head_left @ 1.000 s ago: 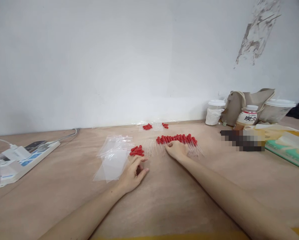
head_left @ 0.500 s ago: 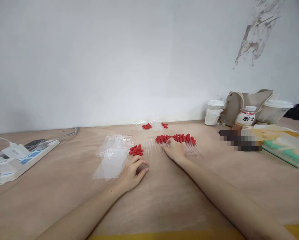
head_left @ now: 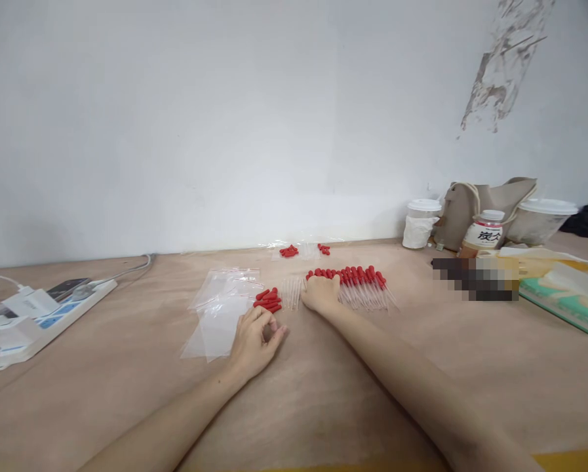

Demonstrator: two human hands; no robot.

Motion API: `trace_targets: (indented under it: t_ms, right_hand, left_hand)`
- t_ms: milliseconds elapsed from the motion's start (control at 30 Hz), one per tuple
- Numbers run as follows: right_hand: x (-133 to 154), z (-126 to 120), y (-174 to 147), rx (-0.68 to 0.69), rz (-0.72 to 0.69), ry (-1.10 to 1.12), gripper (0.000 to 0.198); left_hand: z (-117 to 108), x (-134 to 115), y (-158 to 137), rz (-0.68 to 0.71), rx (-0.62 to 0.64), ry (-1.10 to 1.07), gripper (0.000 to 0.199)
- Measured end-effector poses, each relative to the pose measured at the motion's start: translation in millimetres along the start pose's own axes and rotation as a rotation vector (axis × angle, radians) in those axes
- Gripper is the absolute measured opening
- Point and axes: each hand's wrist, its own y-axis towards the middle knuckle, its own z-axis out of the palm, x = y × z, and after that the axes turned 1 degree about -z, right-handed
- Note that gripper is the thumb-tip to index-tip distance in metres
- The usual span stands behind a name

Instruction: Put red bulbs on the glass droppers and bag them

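Observation:
My right hand is closed at the left end of a row of red-capped clear droppers. Its fingertips are mostly hidden, so what they hold cannot be made out. Just left of it lie several bare clear tubes, side by side. My left hand rests lower on the table, fingers curled and thumb close to the index finger. It is nearest to a small pile of loose red rubber bulbs. Whether something is in its pinch is not visible. Clear plastic bags lie overlapping beside it.
By the wall, a clear bag holds more red bulbs and tubes. A white power strip with plugs is at left. On the right stand a lidded cup, a bottle, a beige bag and a green-and-white packet.
My right hand has moved left along the row to its left end, uncovering droppers on its right. My left hand's fingers have curled in, and the hand has shifted slightly left.

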Motion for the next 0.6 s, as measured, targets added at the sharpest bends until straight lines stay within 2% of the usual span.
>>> trace_targets:
  t_ms: [200,333,433,600]
  right_hand:
    - [9.8,-0.2,7.7,0.061,0.016,-0.006,0.018]
    - [-3.7,-11.8,-6.0,0.043,-0.004,0.006,0.023]
    - [-26.5,-19.3,-29.4,-0.026,-0.069,0.012,0.026]
    - [-65.3,-15.6,-67.5,-0.264,-0.352,0.033,0.019]
  left_hand:
    - [-1.7,8.8,3.8,-0.084,-0.057,0.024,0.006]
    - [-14.2,25.5,17.0,-0.077,-0.024,0.037,0.008]
    - [-25.4,37.6,37.6,-0.031,0.069,0.095,0.012]
    - [-27.8,49.2,80.1,0.121,0.320,0.120,0.010]
